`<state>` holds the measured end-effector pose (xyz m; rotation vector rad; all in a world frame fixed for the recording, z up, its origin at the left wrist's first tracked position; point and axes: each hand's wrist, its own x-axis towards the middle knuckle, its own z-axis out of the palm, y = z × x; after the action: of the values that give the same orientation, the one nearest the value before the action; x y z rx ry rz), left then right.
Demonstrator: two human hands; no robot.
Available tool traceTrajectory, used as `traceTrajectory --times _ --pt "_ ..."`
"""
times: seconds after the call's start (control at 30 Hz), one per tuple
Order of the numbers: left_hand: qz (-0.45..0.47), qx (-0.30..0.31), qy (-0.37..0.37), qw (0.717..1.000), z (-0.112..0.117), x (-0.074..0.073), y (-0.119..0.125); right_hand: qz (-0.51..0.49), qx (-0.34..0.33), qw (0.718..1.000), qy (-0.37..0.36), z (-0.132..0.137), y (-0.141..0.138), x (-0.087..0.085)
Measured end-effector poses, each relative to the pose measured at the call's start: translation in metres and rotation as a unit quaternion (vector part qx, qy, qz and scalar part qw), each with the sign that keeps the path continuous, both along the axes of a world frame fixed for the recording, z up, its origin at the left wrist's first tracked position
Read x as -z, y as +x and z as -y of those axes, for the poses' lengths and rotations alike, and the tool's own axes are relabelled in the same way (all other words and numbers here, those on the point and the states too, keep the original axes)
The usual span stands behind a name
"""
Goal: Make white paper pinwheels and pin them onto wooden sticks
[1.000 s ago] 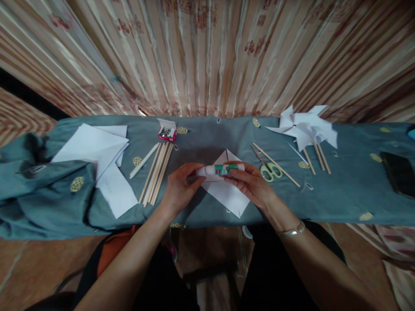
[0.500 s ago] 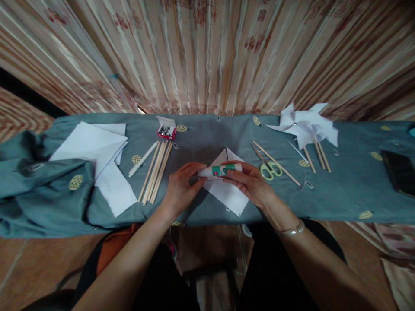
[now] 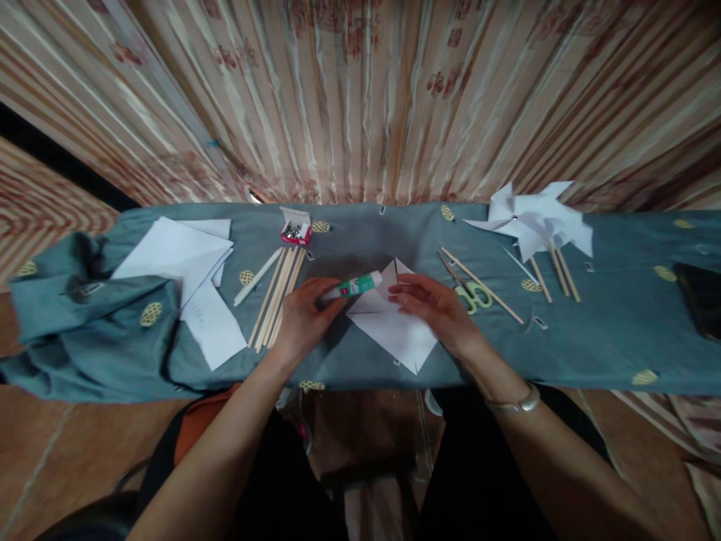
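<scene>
A glue stick with a green and white label is held in my left hand, its far end tilted up to the right. Below it on the cloth lies a white paper square set cornerwise, with short slits at its corners. My right hand hovers over the square's right side, fingers stretched toward the glue stick but apart from it. Whether its fingertips touch the paper, I cannot tell. Close to the right hand are green-handled scissors and a thin wooden stick.
Left of my hands lie several wooden sticks, a white rod, and white paper sheets. An open red box of metal pins sits behind. Paper pinwheels on sticks and a dark phone are at right.
My right hand has let go of the glue stick and drawn slightly away. The glue stick has shifted left and tilted, now in my left hand alone. The view has turned slightly.
</scene>
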<state>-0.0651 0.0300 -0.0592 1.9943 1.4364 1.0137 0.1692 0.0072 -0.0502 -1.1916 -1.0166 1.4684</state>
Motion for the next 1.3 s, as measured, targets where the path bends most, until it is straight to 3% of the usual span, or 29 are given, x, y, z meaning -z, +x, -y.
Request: traceTrajectory --times 0.1,0.27,0.4,0.47,0.57,0.7,0.83,0.93,1.1,1.3 --pt "-0.072 -0.033 0.031 0.996 -0.011 0.009 -0.012 0.069 0.044 0.995 0.055 0.001 0.024 0.002" --pt "-0.149 0.0 0.12 0.982 -0.003 0.006 -0.014 0.241 0.043 0.963 0.113 0.017 0.048 0.003" --pt "-0.179 0.171 0.183 0.951 0.031 -0.004 0.014 0.35 -0.013 0.919 0.181 0.04 0.049 -0.001" --pt "-0.201 0.259 0.153 0.932 0.044 -0.003 0.03 0.375 -0.055 0.898 0.224 0.049 0.046 0.0" --pt "-0.196 0.305 0.137 0.922 0.051 0.004 0.045 0.41 -0.103 0.867 0.263 0.058 0.04 0.004" --pt "-0.194 0.298 0.155 0.922 0.046 0.012 0.049 0.447 -0.124 0.845 0.267 0.06 0.037 0.008" --pt "-0.173 0.286 0.184 0.924 0.045 0.014 0.048 0.441 -0.125 0.855 0.244 0.06 0.038 0.006" --pt "-0.148 0.278 0.173 0.933 0.044 0.011 0.05 0.405 -0.112 0.883 0.209 0.06 0.038 0.007" --pt "-0.117 0.262 0.125 0.95 0.04 0.005 0.054 0.329 -0.03 0.932 0.147 0.056 0.03 0.012" --pt "-0.094 0.221 0.074 0.968 0.042 0.007 0.056 0.367 -0.009 0.916 0.159 0.051 0.019 0.013"
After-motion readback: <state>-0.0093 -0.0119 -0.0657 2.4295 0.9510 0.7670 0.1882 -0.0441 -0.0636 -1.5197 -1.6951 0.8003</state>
